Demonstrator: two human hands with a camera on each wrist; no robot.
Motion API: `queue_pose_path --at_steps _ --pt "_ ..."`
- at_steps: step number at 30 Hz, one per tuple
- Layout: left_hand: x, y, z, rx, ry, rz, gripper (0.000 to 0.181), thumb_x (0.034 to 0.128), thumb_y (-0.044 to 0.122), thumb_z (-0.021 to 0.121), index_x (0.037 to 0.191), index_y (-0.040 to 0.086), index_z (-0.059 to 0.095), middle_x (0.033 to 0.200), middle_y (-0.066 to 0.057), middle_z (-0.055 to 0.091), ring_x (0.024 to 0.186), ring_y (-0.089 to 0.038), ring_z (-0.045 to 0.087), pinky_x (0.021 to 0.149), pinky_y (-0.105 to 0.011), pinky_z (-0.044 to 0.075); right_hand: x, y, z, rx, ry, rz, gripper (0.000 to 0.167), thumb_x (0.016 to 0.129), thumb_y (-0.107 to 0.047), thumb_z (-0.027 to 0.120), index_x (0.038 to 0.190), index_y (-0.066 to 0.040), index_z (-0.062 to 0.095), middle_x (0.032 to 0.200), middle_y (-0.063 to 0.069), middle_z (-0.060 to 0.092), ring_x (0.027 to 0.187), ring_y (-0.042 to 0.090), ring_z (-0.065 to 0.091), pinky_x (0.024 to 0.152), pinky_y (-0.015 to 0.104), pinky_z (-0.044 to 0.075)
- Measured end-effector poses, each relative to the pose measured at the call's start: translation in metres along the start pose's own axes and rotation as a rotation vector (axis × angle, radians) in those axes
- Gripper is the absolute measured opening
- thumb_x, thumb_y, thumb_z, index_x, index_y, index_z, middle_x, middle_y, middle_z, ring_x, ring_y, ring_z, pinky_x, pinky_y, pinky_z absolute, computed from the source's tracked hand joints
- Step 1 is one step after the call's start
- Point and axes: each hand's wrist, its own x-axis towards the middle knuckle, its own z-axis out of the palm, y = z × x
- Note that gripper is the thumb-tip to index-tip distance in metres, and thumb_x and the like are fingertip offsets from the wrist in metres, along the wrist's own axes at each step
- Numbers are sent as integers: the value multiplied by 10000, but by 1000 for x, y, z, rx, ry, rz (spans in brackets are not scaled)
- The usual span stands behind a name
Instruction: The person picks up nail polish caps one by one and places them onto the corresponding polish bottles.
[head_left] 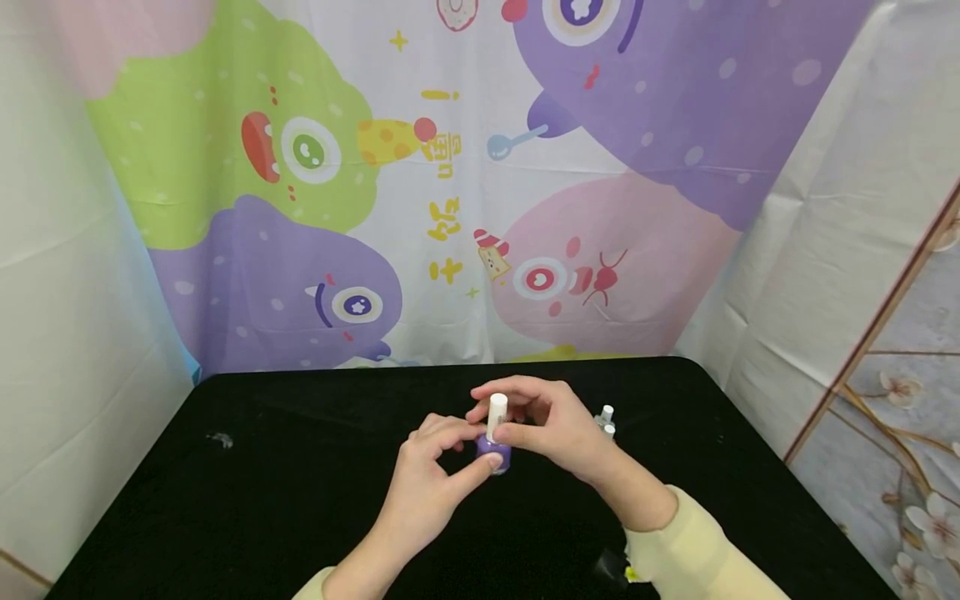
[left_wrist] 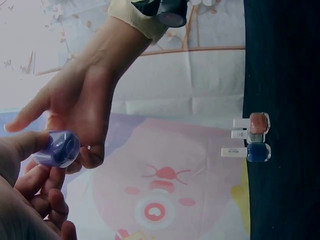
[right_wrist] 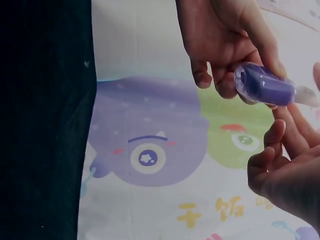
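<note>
A nail polish bottle [head_left: 495, 455] with purple polish and a white cap [head_left: 497, 412] stands nearly upright between both hands in the head view. My left hand [head_left: 429, 475] pinches its body between thumb and fingers. The right wrist view shows the purple body [right_wrist: 265, 86] lying along the left thumb. My right hand [head_left: 551, 421] is about the cap, its thumb fairly straight in front and its fingers behind. In the left wrist view the right thumb stands apart from the bottle, and the cap is hidden there.
To the right are more nail polish bottles, partly behind the right hand: a reddish-brown one [left_wrist: 259, 123], a clear or grey one [left_wrist: 255, 136] and a blue one [left_wrist: 258, 152]. They rest on the black tabletop [head_left: 300, 500]. A cartoon-print cloth [head_left: 420, 317] hangs behind the table.
</note>
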Motion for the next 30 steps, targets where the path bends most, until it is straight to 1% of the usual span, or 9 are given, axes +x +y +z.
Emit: queue_pose_path --at_steps 3,7,11,14,16,19,23,27,30 --pt "0 -1 -1 0 -6 1 198 753 238 790 935 213 716 897 137 659 822 -77 513 762 -290 371 0 2 -4 96 -76 -33 387 940 -142 566 1266 58 509 1117 106 663 949 201 643 819 350 521" --pt "0 0 -3 -5 -28 14 199 753 230 788 935 209 711 926 152 675 854 -72 529 770 -297 384 0 2 -9 169 -131 -50 360 978 -118 481 1280 79 480 1124 64 672 1029 215 642 923 409 481" --pt "-1 1 -4 -19 -60 21 219 761 232 780 967 201 709 945 159 674 881 -69 534 790 -304 397 0 2 -11 193 -184 -56 348 975 -69 471 1278 102 468 1121 61 672 1044 217 636 924 410 481" --pt "-1 0 -3 -21 -69 31 221 761 231 780 966 196 708 942 154 673 877 -69 534 792 -304 399 0 2 -10 187 -200 -62 310 964 -32 481 1225 135 489 1092 67 672 1023 220 640 896 397 498" --pt "0 0 -3 -19 -63 37 208 757 236 784 946 195 708 935 148 678 866 -70 535 787 -302 398 0 3 -10 175 -192 -66 272 956 -14 487 1171 152 509 1065 67 671 1001 219 644 878 385 508" --pt "0 -1 -2 -15 -43 45 193 758 241 785 929 193 709 916 137 680 838 -71 532 775 -287 410 0 3 -9 154 -156 -58 238 950 -10 498 1119 153 539 1037 57 681 980 205 635 852 359 519" --pt "-1 -1 -1 -15 -18 54 196 762 243 782 938 192 713 895 133 674 810 -71 522 761 -278 408 -1 2 -7 94 -100 -48 224 945 -23 520 1102 121 587 1012 40 699 950 174 580 802 305 515" --pt "-1 0 -1 0 9 54 227 745 236 796 953 196 715 892 148 669 812 -64 523 757 -285 390 0 1 -4 33 -42 -67 190 920 -22 563 1052 94 635 975 44 704 874 156 530 733 272 486" --pt "-1 1 -1 11 27 51 245 730 228 806 954 189 715 899 153 665 820 -60 528 754 -284 396 0 0 -2 37 -3 -76 185 898 -21 598 1027 104 644 966 62 694 850 150 548 707 275 500"
